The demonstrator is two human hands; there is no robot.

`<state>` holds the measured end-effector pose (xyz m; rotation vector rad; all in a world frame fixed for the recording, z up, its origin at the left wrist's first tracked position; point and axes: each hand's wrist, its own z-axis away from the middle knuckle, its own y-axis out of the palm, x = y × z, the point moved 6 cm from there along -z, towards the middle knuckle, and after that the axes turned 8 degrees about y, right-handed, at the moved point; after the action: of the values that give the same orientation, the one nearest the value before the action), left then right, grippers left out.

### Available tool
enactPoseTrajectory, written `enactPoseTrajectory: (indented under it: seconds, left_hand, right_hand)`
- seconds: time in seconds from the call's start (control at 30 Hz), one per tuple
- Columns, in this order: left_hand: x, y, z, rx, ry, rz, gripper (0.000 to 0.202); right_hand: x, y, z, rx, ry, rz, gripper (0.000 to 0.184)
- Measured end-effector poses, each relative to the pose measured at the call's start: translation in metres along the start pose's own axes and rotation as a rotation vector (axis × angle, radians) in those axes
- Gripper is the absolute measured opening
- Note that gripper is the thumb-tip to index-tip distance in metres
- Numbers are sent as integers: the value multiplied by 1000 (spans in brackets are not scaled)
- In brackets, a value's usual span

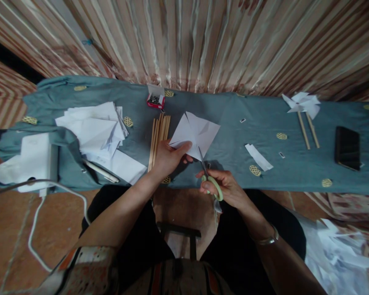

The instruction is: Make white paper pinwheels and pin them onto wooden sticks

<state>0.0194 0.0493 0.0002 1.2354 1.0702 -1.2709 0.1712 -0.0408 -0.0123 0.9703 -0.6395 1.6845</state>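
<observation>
A square of white paper (204, 130) with slits at its corners is pinched at its lower left edge by my left hand (169, 156), thumb on top. Closed round the green handles of a pair of scissors (214, 186) is my right hand (224, 186). The scissor blades reach up to the paper's bottom corner, along a cut there. Beside my left hand lies a row of thin wooden sticks (156, 133), partly hidden by that hand. Behind them stands a small open red box (155, 98) of small metal pieces.
Stacked white paper (92, 127), a pen (101, 171) and a white device with a cable (38, 159) are at left. To the right are a paper strip (258, 157), two paper pinwheels on sticks (304, 102) and a dark phone (347, 147). Paper scraps (338, 254) fill a bag below.
</observation>
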Motion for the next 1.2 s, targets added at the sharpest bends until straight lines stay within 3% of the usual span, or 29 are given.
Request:
enactPoseTrajectory:
  seconds: [1.2]
  left_hand:
    - [-1, 6, 5, 51, -53, -6, 21]
  right_hand:
    - [-3, -1, -3, -80, 24, -51, 40]
